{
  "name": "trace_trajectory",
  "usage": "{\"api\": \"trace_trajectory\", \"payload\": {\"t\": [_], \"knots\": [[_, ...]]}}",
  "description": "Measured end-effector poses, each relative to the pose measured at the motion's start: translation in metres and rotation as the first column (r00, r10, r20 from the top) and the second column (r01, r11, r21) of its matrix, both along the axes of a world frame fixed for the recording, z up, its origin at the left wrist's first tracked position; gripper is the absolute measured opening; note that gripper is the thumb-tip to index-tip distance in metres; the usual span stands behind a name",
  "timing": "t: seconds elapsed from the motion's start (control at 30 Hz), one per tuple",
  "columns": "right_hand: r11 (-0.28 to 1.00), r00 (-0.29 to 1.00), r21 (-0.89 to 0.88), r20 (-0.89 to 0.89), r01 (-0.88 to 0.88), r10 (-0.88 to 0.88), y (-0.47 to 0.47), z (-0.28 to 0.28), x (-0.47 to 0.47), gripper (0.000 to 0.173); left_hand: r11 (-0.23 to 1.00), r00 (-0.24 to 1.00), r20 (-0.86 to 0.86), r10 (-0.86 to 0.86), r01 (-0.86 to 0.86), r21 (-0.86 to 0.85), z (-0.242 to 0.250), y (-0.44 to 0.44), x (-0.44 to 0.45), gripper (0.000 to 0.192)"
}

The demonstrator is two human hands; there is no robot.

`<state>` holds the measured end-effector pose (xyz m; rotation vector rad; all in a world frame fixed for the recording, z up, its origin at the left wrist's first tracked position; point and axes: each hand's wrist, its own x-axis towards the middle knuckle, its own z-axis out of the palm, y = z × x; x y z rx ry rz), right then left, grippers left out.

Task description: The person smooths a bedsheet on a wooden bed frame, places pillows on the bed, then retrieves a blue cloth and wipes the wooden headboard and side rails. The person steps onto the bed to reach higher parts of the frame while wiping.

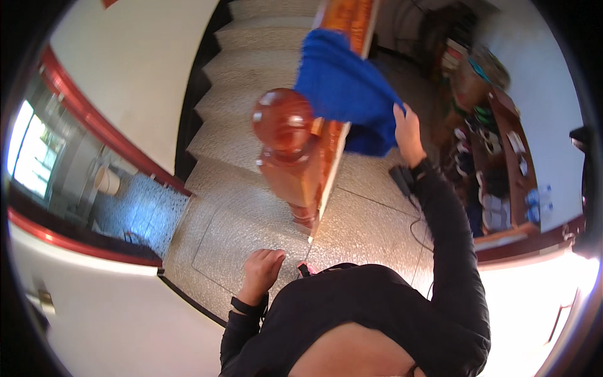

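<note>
My right hand [408, 134] grips one corner of a blue cloth [341, 77], probably a towel. The cloth drapes over the wooden stair handrail [351, 19], and part of it hangs down on the right side. Just left of the cloth stands a newel post with a glossy reddish-brown ball top [283, 120], slightly blurred. My left hand [262, 273] is held low in front of my body, apart from the post. Its fingers are loosely curled together, with nothing seen in them.
Speckled stone stairs [249, 101] climb left of the railing. A shoe rack [506, 136] with several shoes lines the right wall, near bottles [533, 205]. A black device with a cable [401, 180] lies on the floor. Through the left doorway is a pale bucket [107, 181].
</note>
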<state>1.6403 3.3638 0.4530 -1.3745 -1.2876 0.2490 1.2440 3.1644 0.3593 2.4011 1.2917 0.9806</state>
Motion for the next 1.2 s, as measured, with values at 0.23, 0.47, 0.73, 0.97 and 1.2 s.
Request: {"api": "trace_trajectory", "payload": {"t": [0.23, 0.47, 0.73, 0.97, 1.2], "knots": [[0.97, 0.459, -0.127, -0.863, 0.207, -0.211, -0.308, -0.137, 0.11, 0.031, 0.905, 0.905, -0.018, -0.426, 0.425, -0.033, 0.004, -0.037, 0.146, 0.009], [0.706, 0.345, -0.359, -0.682, 0.61, -0.645, -0.567, -0.19, 0.167, 0.023, 0.615, 0.618, -0.018, -0.786, 0.777, -0.132, -0.006, -0.11, 0.321, 0.01], [0.598, 0.288, -0.174, -0.75, 0.782, -0.595, -0.695, -0.123, 0.207, 0.024, 0.13, 0.125, -0.04, -0.991, 0.981, -0.146, -0.006, -0.177, 0.525, 0.011], [0.881, 0.371, 0.021, -0.912, 0.472, -0.177, -0.757, -0.06, 0.308, 0.043, -0.219, -0.202, 0.105, -0.974, 0.955, -0.198, -0.038, -0.279, 0.714, 0.072], [0.8, 0.468, -0.172, -0.733, 0.574, -0.493, -0.856, -0.032, 0.445, 0.04, -0.534, -0.375, 0.383, -0.844, 0.528, -0.661, -0.053, -0.402, 0.89, 0.037]]}}
